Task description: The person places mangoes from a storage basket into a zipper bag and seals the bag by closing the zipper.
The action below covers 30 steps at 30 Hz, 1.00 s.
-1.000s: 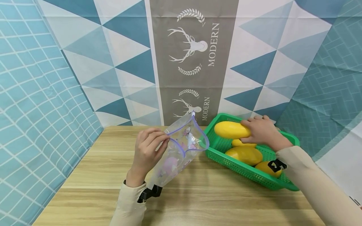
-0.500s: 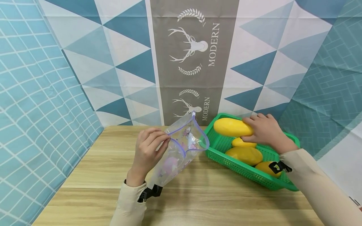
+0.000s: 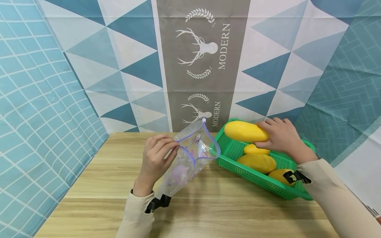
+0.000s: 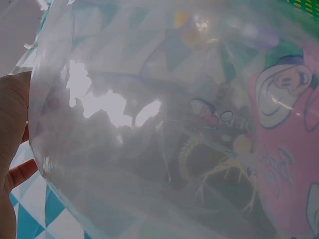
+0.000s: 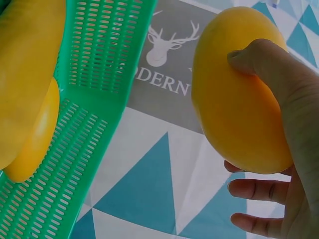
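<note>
Above the green basket (image 3: 247, 174), the right hand (image 3: 281, 137) is gripping a yellow fruit (image 3: 245, 131) by its right end, thumb on the near side and fingers on the far side, while the forearm in its cream sleeve (image 3: 336, 198) is slanting in from the lower right corner. The left forearm is rising from the bottom edge, and the left hand (image 3: 157, 158) is pinching the rim of a clear bag (image 3: 187, 162) between thumb and fingertips. The fruit's long axis is running nearly level in the head view, dipping slightly rightward, its free rounded end pointing left towards the bag; in the right wrist view it is standing more upright. The bag's long axis is slanting from lower left to upper right, its purple-edged mouth gaping towards the basket. The right hand is covering the fruit's right end, and a black strap (image 3: 297, 177) is partly hiding one of the yellow fruits (image 3: 257, 163) lying inside the basket. The bag's lower end is disappearing behind the left wrist. Glare and clear film are filling the left wrist view, where the left hand is being cut off by the left edge.
</note>
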### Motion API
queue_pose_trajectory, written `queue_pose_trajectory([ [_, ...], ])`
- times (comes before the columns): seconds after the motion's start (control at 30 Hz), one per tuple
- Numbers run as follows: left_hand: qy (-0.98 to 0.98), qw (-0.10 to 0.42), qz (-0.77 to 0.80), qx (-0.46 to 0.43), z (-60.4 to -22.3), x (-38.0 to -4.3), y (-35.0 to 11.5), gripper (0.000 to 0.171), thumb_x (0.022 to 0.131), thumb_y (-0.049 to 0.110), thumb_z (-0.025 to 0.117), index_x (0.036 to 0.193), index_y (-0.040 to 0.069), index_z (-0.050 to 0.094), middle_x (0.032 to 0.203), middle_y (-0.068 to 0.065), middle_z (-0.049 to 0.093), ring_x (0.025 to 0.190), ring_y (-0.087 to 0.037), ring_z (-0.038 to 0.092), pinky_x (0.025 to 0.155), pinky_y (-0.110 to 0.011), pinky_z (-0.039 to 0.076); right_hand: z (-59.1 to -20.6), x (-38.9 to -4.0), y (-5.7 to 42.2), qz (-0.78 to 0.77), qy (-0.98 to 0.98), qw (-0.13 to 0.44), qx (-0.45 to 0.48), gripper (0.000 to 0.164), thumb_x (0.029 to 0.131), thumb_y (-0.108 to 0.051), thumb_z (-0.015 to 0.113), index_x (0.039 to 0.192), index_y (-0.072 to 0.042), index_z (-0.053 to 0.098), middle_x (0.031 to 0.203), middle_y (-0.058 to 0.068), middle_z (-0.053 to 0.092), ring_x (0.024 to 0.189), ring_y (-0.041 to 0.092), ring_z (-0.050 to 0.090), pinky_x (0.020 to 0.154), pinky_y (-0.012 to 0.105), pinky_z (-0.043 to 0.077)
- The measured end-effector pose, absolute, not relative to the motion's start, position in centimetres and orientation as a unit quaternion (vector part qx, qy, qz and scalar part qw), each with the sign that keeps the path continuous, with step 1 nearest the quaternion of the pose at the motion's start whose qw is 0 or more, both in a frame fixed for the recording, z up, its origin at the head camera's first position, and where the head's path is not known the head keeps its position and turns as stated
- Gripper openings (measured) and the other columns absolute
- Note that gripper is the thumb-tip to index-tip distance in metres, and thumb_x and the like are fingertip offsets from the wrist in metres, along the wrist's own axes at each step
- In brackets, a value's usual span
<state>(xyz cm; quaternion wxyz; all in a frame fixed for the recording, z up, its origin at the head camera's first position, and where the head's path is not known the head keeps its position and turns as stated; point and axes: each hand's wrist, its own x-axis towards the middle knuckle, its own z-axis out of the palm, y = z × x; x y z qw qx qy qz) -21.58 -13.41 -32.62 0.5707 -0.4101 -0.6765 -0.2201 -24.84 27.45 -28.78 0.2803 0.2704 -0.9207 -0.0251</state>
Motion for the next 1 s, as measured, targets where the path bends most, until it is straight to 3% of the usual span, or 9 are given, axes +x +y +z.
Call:
queue_pose_trajectory([
  [0.33, -0.678, 0.571, -0.218, -0.408, -32.5, -21.5, -13.4, 0.019, 0.098, 0.014, 0.063, 0.088, 0.002, 0.074, 0.087, -0.008, 0.071, 0.087, -0.034, 0.064, 0.074, -0.046, 0.044, -28.1, -24.1, 27.5, -0.010, -0.891, 0.337, 0.303, 0.058, 0.070, -0.047, 0.075, 0.115, -0.011, 0.065, 0.087, 0.006, 0.061, 0.072, 0.026, 0.050, 0.057, 0.038, 0.032],
  [0.57, -0.677, 0.573, -0.217, -0.408, -32.6, -21.6, -13.4, 0.019, 0.097, 0.013, 0.063, 0.087, 0.002, 0.074, 0.087, -0.008, 0.071, 0.088, -0.031, 0.064, 0.074, -0.045, 0.044, -27.9, -23.7, 27.3, -0.002, -0.866, 0.372, 0.333, 0.065, 0.084, -0.068, 0.047, 0.112, -0.012, 0.065, 0.085, 0.007, 0.060, 0.069, 0.027, 0.050, 0.055, 0.039, 0.033],
  [0.8, -0.678, 0.572, -0.217, -0.408, -32.7, -21.6, -13.4, 0.019, 0.098, 0.014, 0.063, 0.088, 0.002, 0.074, 0.087, -0.008, 0.071, 0.089, -0.031, 0.064, 0.074, -0.046, 0.044, -27.8, -22.9, 26.5, 0.008, -0.853, 0.385, 0.353, 0.060, 0.086, -0.062, 0.046, 0.111, -0.011, 0.065, 0.084, 0.006, 0.059, 0.067, 0.025, 0.048, 0.055, 0.038, 0.032],
  [1.0, -0.685, 0.567, -0.215, -0.404, -32.7, -21.5, -13.4, 0.022, 0.099, 0.016, 0.061, 0.089, 0.002, 0.075, 0.088, -0.008, 0.071, 0.089, -0.032, 0.064, 0.074, -0.045, 0.044, -27.8, -22.3, 25.5, 0.009, -0.838, 0.406, 0.366, 0.067, 0.093, -0.069, 0.033, 0.108, -0.012, 0.066, 0.083, 0.005, 0.057, 0.066, 0.022, 0.045, 0.055, 0.038, 0.030],
])
